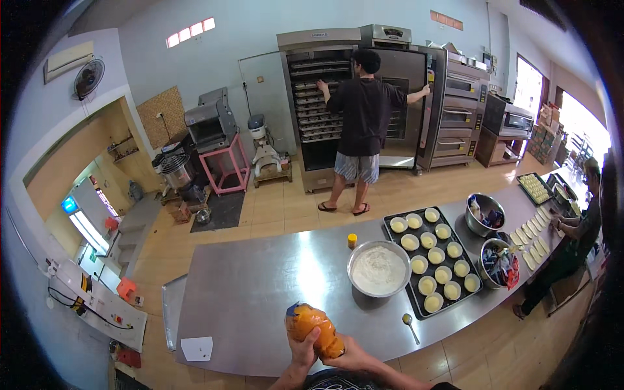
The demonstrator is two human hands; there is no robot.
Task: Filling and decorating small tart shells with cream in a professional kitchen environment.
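Note:
Both of my hands are closed round a plump plastic bag of orange filling (311, 323), which has a dark blue patch at its upper end. My left hand (303, 348) grips its side, thumb up along the bag. My right hand (346, 355) wraps its lower end. The bag is held above the front of the steel table (247, 286). To its right are a metal bowl of white powder (379, 269), a spoon (411, 328) and a black tray (416, 296) of several round cups with pale yellow contents. Behind the bowl stands a small yellow-capped jar (352, 241).
Two metal bowls (485, 214) with plastic packages stand right of the tray. Further right, a person (582, 221) works beside rows of pale dough strips (532, 237). Another person (364, 117) stands at an open rack oven (318, 97). A white paper (196, 349) lies at the table's left corner.

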